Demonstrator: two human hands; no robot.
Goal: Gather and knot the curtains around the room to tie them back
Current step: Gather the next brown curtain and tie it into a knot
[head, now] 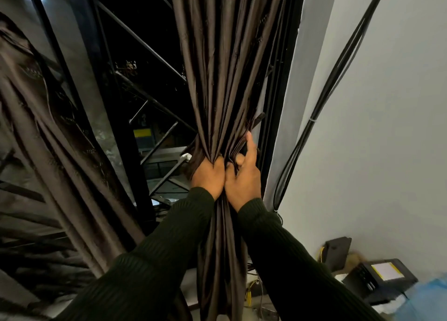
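A dark brown curtain [225,66] hangs in tight folds down the middle of the view, bunched at waist height. My left hand [208,175] grips the gathered folds from the left side. My right hand [244,175] sits right beside it, its fingers curled into the right part of the bunch and one finger pointing up along the cloth. Below the hands the curtain's lower length [222,260] hangs between my dark sleeves. A second brown curtain [55,151] slants across the left of the view.
A dark window with black metal bars [135,37] lies behind the curtains. A white wall [375,127] with black cables [324,98] stands on the right. Black electronic boxes [377,277] and yellow wires sit low on the right.
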